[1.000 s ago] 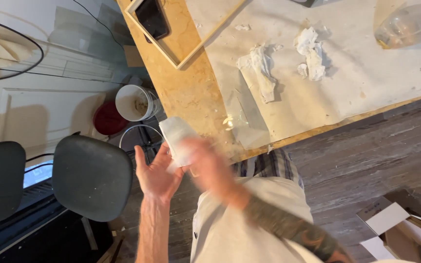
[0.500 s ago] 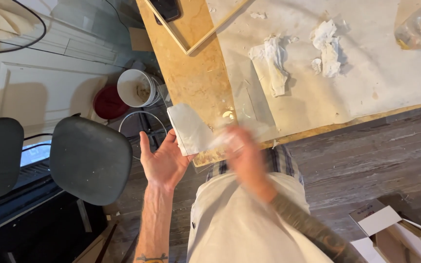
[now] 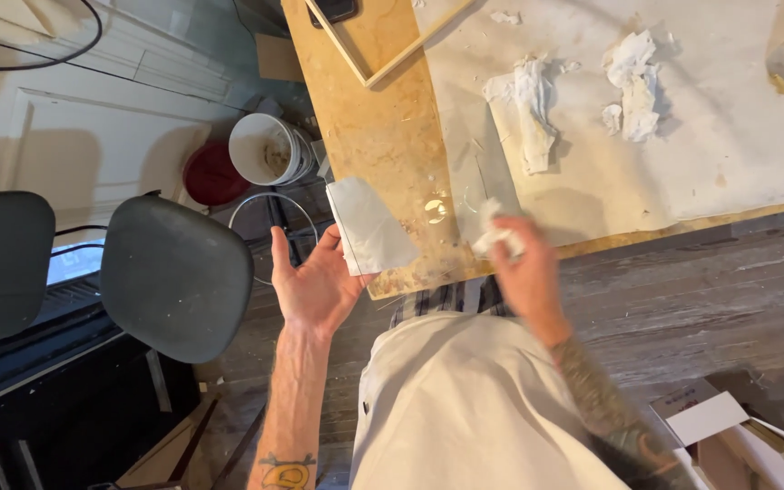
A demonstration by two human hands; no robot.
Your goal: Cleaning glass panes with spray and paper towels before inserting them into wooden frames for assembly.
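My left hand point(image 3: 318, 286) is palm up beside the table's near left corner, with a pale grey rectangular sheet point(image 3: 369, 225) resting on its fingertips. My right hand point(image 3: 524, 263) is closed around a small crumpled white paper wad point(image 3: 495, 234) at the front edge of the wooden table point(image 3: 383, 136). A clear sheet point(image 3: 478, 172) lies on the table just beyond that hand.
Two crumpled white paper towels point(image 3: 528, 104) point(image 3: 632, 82) lie on the pale table cover. A white bucket point(image 3: 265, 150) and a red bowl point(image 3: 210, 172) stand on the floor at left, near two dark chairs point(image 3: 174, 272). An open cardboard box point(image 3: 737, 436) sits at bottom right.
My right hand has moved from my left hand toward the table edge, carrying the paper wad. The grey sheet now tilts on my left fingertips, nearer the table corner.
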